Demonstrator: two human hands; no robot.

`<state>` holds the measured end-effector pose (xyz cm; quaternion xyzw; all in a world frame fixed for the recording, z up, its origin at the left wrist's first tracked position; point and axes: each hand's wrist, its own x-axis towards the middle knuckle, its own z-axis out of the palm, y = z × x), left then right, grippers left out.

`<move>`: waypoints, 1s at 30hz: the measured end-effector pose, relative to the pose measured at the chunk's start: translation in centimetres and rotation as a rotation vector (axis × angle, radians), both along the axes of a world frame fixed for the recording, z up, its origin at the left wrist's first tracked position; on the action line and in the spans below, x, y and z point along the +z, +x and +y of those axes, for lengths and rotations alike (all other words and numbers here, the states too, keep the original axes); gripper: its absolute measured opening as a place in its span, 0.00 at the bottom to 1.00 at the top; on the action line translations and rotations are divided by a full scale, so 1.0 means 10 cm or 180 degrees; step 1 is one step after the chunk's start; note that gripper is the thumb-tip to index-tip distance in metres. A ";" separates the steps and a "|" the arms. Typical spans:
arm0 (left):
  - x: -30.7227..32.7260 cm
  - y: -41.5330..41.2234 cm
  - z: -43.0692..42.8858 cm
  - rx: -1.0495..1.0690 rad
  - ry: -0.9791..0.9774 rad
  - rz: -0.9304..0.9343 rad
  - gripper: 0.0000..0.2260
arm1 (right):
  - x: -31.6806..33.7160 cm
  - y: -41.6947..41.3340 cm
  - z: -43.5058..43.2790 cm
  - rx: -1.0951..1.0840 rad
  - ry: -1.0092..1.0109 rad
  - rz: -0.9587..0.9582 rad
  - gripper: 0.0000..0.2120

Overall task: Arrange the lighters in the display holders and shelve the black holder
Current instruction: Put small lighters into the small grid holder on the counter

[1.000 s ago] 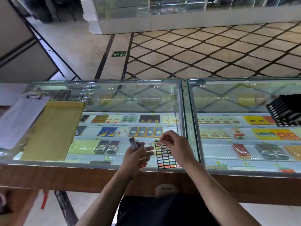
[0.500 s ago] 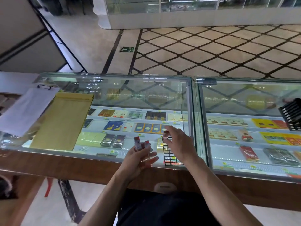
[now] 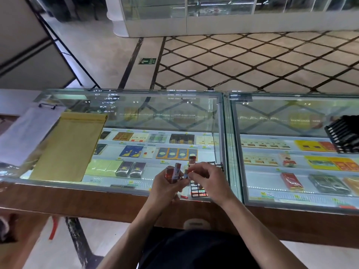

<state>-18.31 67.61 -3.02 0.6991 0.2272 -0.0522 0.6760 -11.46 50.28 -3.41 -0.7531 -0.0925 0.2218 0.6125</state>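
On a smooth glass display counter (image 3: 136, 105) with a wood front edge, the left hand (image 3: 167, 188) grips a bundle of slim, glossy red-patterned lighters (image 3: 173, 172). The right hand (image 3: 208, 181) pinches one lighter (image 3: 186, 174) from the bundle, just above a black grid holder (image 3: 196, 192) at the near edge. A second black slotted holder (image 3: 343, 135) sits far right. A flat yellow envelope (image 3: 68, 146) lies to the left.

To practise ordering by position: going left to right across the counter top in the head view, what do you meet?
Clipboard → yellow envelope → left hand gripping lighters → right hand pinching a lighter → black holder.
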 end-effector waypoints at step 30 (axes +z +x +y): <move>0.11 -0.05 0.02 0.0544 -0.1266 0.0634 0.13 | -0.17 0.40 -0.10 -0.0048 -0.0927 -0.1584 0.07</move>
